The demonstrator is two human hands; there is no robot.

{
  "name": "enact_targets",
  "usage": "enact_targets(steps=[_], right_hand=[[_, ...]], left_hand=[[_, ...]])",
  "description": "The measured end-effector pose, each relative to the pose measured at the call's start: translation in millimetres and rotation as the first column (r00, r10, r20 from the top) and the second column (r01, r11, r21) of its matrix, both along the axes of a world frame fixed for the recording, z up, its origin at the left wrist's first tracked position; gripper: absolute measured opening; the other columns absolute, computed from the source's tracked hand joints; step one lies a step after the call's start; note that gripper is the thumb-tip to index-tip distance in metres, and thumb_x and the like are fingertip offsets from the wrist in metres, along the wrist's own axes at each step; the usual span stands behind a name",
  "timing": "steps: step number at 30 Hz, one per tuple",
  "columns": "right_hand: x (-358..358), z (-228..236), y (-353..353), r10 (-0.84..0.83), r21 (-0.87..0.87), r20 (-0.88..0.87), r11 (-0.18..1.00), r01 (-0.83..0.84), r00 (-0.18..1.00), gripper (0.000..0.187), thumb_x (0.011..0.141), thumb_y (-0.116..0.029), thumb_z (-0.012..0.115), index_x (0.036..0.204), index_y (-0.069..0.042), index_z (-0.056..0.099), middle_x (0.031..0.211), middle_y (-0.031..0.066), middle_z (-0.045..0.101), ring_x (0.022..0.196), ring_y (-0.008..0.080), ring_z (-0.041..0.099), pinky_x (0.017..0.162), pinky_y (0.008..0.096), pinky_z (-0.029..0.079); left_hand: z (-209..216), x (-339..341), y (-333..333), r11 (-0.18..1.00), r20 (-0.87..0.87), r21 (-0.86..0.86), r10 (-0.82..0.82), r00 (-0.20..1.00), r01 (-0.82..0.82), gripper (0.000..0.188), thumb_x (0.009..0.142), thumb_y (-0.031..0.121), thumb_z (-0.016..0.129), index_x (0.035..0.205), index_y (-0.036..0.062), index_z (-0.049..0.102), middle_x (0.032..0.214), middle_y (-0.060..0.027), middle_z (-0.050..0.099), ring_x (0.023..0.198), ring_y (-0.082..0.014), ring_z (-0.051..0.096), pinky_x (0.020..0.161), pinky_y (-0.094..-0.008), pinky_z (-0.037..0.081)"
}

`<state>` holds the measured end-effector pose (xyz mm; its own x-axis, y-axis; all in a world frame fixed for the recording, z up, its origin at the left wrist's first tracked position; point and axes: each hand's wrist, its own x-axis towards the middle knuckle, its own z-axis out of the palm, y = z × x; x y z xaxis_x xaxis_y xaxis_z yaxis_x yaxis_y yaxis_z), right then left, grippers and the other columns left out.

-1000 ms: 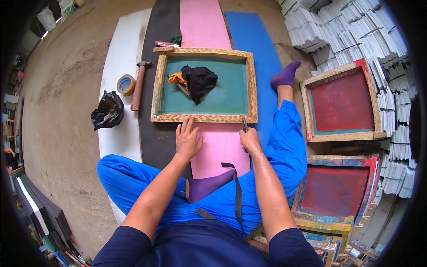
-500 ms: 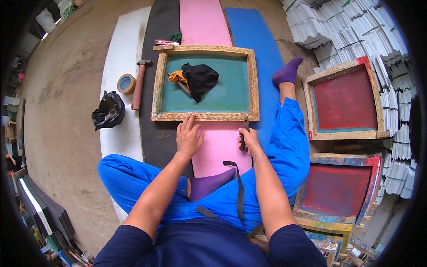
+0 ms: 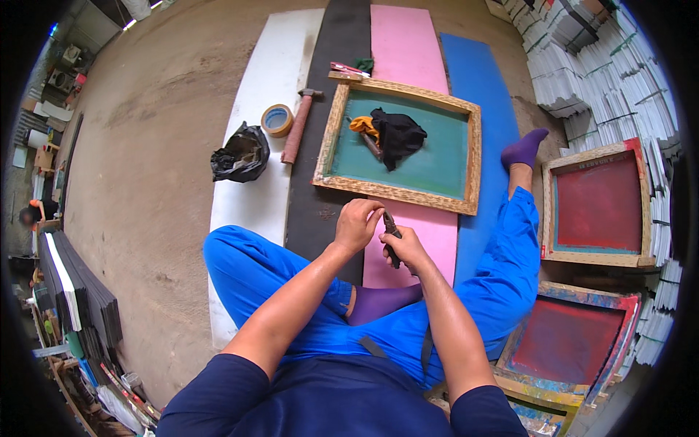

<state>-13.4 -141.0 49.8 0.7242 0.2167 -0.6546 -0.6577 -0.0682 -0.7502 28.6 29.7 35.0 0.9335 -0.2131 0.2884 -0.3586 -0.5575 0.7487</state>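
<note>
My right hand [image 3: 409, 249] is closed around dark-handled pliers [image 3: 392, 231], their jaws pointing away from me. Beside the jaws, my left hand [image 3: 357, 224] is pinched, its fingertips touching or almost touching the tool's tip; anything between them is too small to make out. Just beyond both hands lies a wooden screen frame [image 3: 400, 197] with green mesh [image 3: 440, 156]. On the mesh rest a crumpled black cloth [image 3: 400, 138], an orange cloth [image 3: 363, 126] and a partly covered tool with a brownish handle [image 3: 372, 147].
Left of the frame lie a hammer [image 3: 297, 131], a tape roll [image 3: 277, 121] and an open black plastic bag [image 3: 240, 154]. Red-meshed frames [image 3: 598, 200] lean at my right, before stacked white sheets [image 3: 593, 65]. Under the work run white, black, pink and blue mats [image 3: 477, 95].
My left hand has left the frame's near edge and come to the pliers' tip, fingers now pinched. My right hand has drawn the pliers nearer. The view has shifted and tilted.
</note>
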Motion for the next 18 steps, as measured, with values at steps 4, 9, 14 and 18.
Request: enact_targets(steps=[4,9,14,18], right_hand=[[2,-5,22,0.073,0.08,-0.065,0.994,-0.068,0.995,0.022,0.1,-0.025,0.064,0.101,-0.003,0.06,0.07,0.0094,0.066,0.052,0.0163,0.064,0.041,0.0298,0.047],[8,-7,45,0.211,0.08,-0.162,0.976,-0.201,0.964,0.04,0.102,-0.039,0.062,0.117,-0.002,0.056,0.091,0.0153,0.071,0.071,0.0216,0.072,0.052,0.0341,0.055],[1,-26,39,0.142,0.048,-0.167,0.99,-0.135,0.976,0.043,0.102,-0.041,0.06,0.123,-0.004,0.055,0.095,0.0143,0.069,0.074,0.0228,0.072,0.056,0.0371,0.057],[-2,-33,6,0.023,-0.042,-0.133,0.999,-0.029,0.991,0.038,0.101,-0.036,0.062,0.12,-0.004,0.057,0.092,0.013,0.068,0.073,0.0219,0.071,0.056,0.0366,0.057]], left_hand=[[-5,-8,23,0.993,-0.063,0.004,0.114,0.991,-0.114,0.012,0.093,0.014,0.068,0.093,0.0028,0.068,0.091,-0.0156,0.067,0.089,-0.0361,0.064,0.079,-0.0455,0.05],[-23,-16,52,0.959,-0.114,0.045,0.283,0.952,-0.28,0.014,0.093,0.019,0.068,0.089,0.005,0.065,0.089,-0.0139,0.067,0.088,-0.037,0.064,0.077,-0.0464,0.05],[-27,-17,81,0.828,-0.218,0.361,0.523,0.824,-0.43,0.018,0.086,0.026,0.076,0.082,0.0094,0.071,0.089,-0.0108,0.07,0.087,-0.0324,0.068,0.077,-0.0462,0.053],[-23,-15,77,0.809,-0.247,0.447,0.523,0.816,-0.383,0.018,0.083,0.025,0.08,0.091,0.0115,0.072,0.096,-0.0063,0.069,0.096,-0.0289,0.067,0.082,-0.044,0.053]])
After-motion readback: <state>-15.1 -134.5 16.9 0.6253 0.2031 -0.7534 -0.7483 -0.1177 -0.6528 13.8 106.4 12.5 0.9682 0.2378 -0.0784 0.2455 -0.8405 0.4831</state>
